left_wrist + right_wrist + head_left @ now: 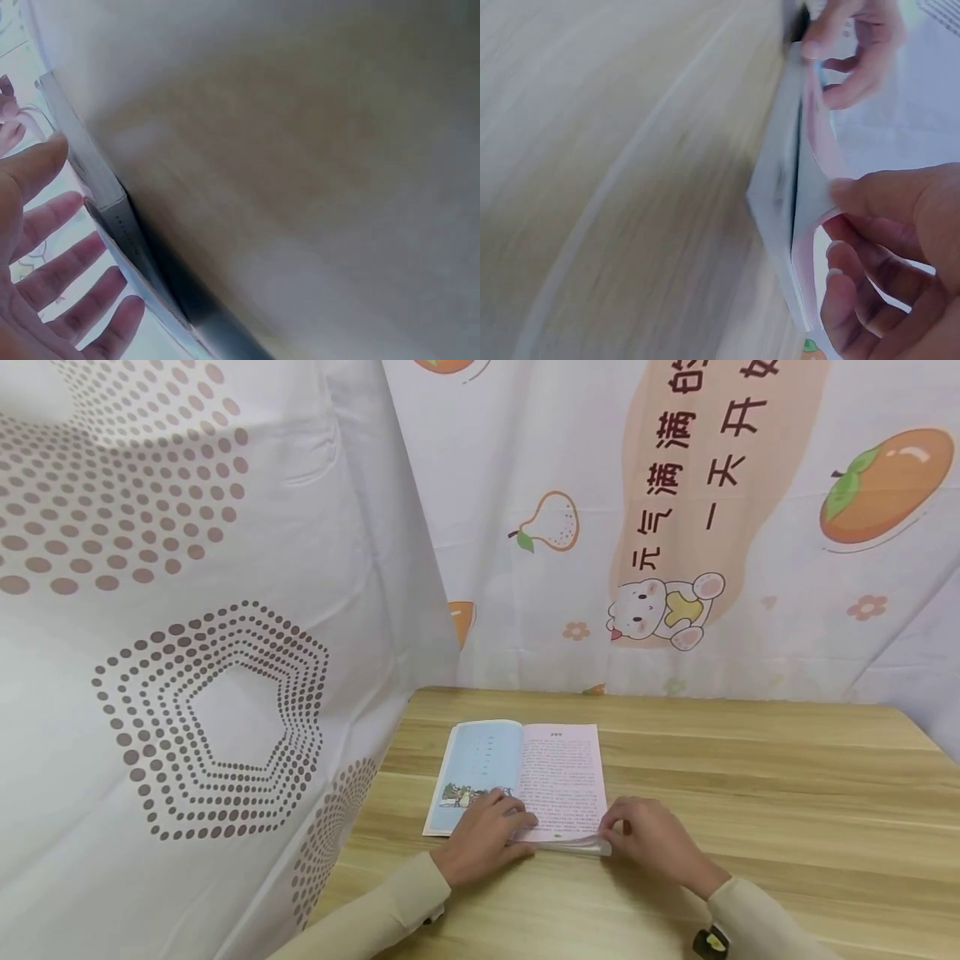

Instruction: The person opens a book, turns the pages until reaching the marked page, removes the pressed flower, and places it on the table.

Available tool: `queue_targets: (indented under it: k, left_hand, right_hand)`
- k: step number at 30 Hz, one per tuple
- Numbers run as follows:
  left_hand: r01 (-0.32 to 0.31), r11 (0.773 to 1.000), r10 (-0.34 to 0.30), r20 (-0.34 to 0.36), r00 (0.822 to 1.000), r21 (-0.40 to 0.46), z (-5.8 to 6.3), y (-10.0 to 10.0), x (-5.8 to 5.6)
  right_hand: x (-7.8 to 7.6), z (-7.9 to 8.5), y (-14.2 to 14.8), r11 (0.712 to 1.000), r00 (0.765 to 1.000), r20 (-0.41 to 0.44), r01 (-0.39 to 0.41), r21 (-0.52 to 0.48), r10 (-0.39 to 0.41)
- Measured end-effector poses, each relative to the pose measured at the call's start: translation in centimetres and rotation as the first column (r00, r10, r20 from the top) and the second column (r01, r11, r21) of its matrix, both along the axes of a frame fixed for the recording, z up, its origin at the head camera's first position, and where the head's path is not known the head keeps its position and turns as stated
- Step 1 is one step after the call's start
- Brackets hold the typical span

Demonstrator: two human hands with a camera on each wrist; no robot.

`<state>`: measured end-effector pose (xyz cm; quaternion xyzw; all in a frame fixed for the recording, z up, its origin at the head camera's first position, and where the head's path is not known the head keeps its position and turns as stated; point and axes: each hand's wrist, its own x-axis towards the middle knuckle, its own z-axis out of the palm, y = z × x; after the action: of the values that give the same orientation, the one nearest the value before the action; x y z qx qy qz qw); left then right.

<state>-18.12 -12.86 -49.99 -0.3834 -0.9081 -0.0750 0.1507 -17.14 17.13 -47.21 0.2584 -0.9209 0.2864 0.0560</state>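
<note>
An open book (pixel 557 777) lies on the wooden table, with a pale blue illustrated left page (pixel 474 756) and a pink right page full of small print. My left hand (pixel 483 837) rests across the lower edge near the spine; in the left wrist view its fingers (pixel 71 259) are spread and extended over the book. At the lower right corner my right hand (pixel 651 833) pinches a page. The right wrist view shows that page (pixel 815 193) bent up off the stack, its corner between thumb and forefinger.
The wooden table (pixel 750 777) extends to the right of the book. A white curtain with dotted patterns (pixel 247 710) hangs close on the left. Behind the table hangs another curtain (pixel 525 635) printed with fruit, a bear and Chinese characters. A dark band (pixel 711 942) sits at my right wrist.
</note>
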Motion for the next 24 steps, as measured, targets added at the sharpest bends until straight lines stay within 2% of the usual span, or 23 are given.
queue_targets:
  k: [6,12,15,19,21,24]
  left_hand:
    - [-0.026,0.999,0.026,0.048,0.999,-0.019,0.43,0.43,-0.32]
    - [-0.035,0.999,0.036,0.024,0.999,-0.026,0.83,0.72,-0.30]
    - [-0.061,0.998,0.060,0.011,0.998,0.005,0.72,0.65,-0.16]
    - [-0.097,0.991,0.101,-0.038,0.994,0.097,0.54,0.40,-0.02]
    - [-0.093,0.986,0.105,-0.079,0.991,0.140,0.49,0.30,-0.11]
    - [-0.071,0.988,0.092,-0.155,0.984,0.136,0.65,0.24,-0.26]
  right_hand:
    - [-0.26,0.34,0.05,0.996,0.999,0.011,0.043,-0.081,-0.043]
    - [-0.12,0.75,-0.46,0.985,0.995,-0.025,0.093,-0.147,-0.098]
    - [-0.09,0.81,-0.47,0.979,0.992,-0.025,0.119,-0.168,-0.125]
    - [-0.09,0.60,-0.25,0.977,0.990,-0.002,0.138,-0.165,-0.140]
    - [-0.07,0.45,-0.13,0.976,0.990,0.024,0.144,-0.162,-0.142]
    - [-0.01,0.22,0.09,0.984,0.992,0.074,0.114,-0.135,-0.105]
